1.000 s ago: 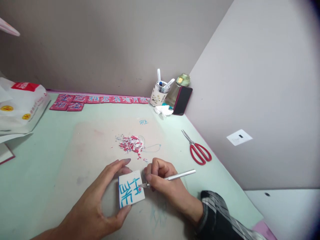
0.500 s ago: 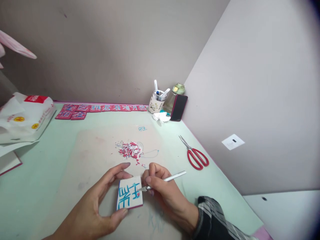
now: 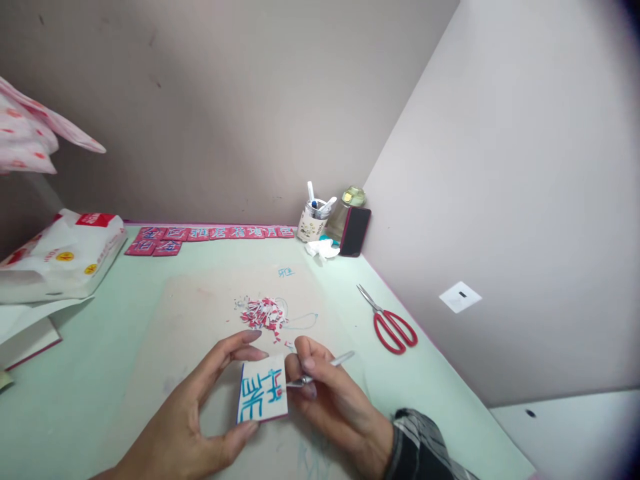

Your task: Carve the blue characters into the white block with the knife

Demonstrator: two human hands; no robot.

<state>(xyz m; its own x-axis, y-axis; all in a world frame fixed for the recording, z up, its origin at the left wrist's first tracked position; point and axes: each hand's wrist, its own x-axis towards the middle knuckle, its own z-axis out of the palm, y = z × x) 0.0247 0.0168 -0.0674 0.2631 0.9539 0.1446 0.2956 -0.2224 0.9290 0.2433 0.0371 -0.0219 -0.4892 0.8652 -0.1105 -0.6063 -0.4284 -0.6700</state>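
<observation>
Between the thumb and fingers of my left hand (image 3: 210, 400) is a small square card (image 3: 263, 389), gripped by its near and far edges. Its pale face carries a blue hand-drawn character, with small red patches showing at the right part. My right hand (image 3: 335, 400) holds a silver craft knife (image 3: 320, 371) like a pen. The blade tip is at the card's right edge; whether it touches cannot be made out. Behind the hands lies a heap of red and white paper scraps (image 3: 264, 313) on a pale work mat (image 3: 190, 307).
Red-handled scissors (image 3: 387, 321) lie at the right. Along the back are a row of red character cards (image 3: 220, 233), a pen jar (image 3: 313, 223), a green-lidded bottle (image 3: 353, 197), a phone (image 3: 355, 231) and a crumpled tissue (image 3: 323, 249). A white tissue pack (image 3: 65, 257) sits at the left.
The knife blade has drawn back from the card's face to its right edge, and its handle has swung slightly. My left hand keeps its hold. The whole view has shifted slightly.
</observation>
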